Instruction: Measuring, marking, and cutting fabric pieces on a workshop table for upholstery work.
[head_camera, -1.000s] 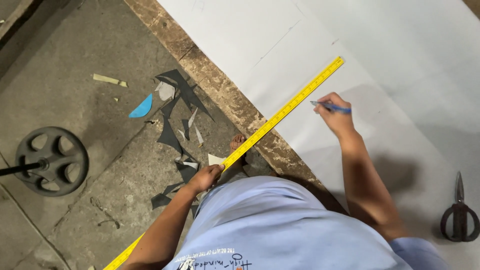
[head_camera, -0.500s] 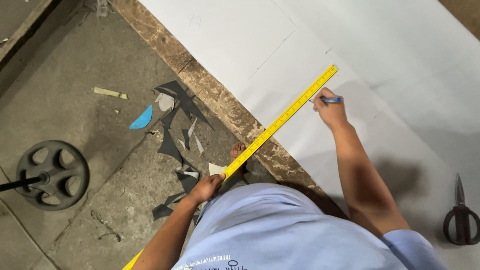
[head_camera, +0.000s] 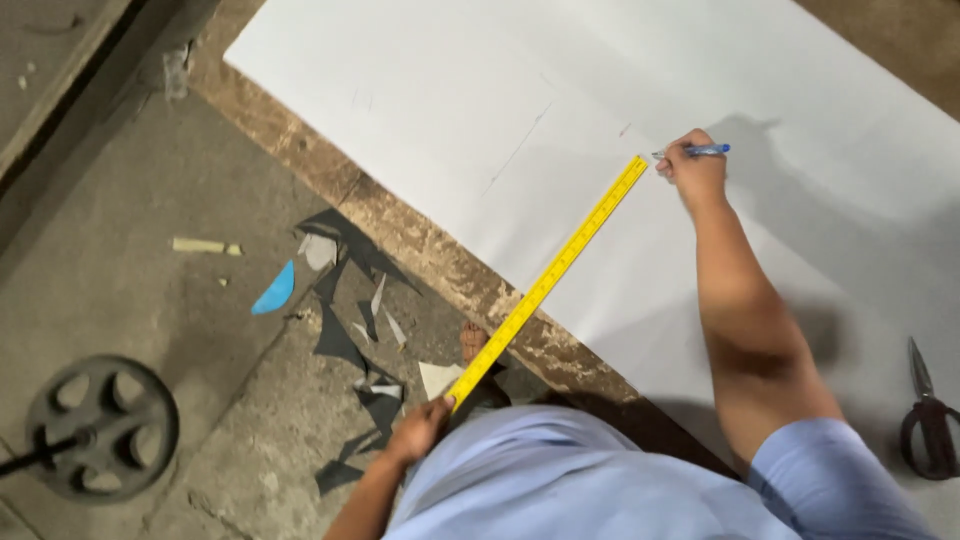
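Head view: the left hand (head_camera: 418, 428) is gripping the near end of a yellow ruler (head_camera: 548, 280), fingers closed around it, down beside the person's body and over the floor. The ruler is running diagonally up across the wooden table edge (head_camera: 440, 262) and onto the white sheet (head_camera: 420, 130), its far end lying just beside the right hand (head_camera: 692, 170). The right hand is holding a blue pen (head_camera: 700, 150), fingers pinched on it, tip resting on the sheet near the ruler's end. The sheet is offering wide open surface above and to the right of both hands. Black scissors (head_camera: 930, 425) are lying on the sheet at the right border, well apart from the ruler. On the concrete floor (head_camera: 130, 300), dark and pale scraps (head_camera: 350, 300) are littering the area left of the ruler; a metal wheel (head_camera: 100, 428) is sitting further left.
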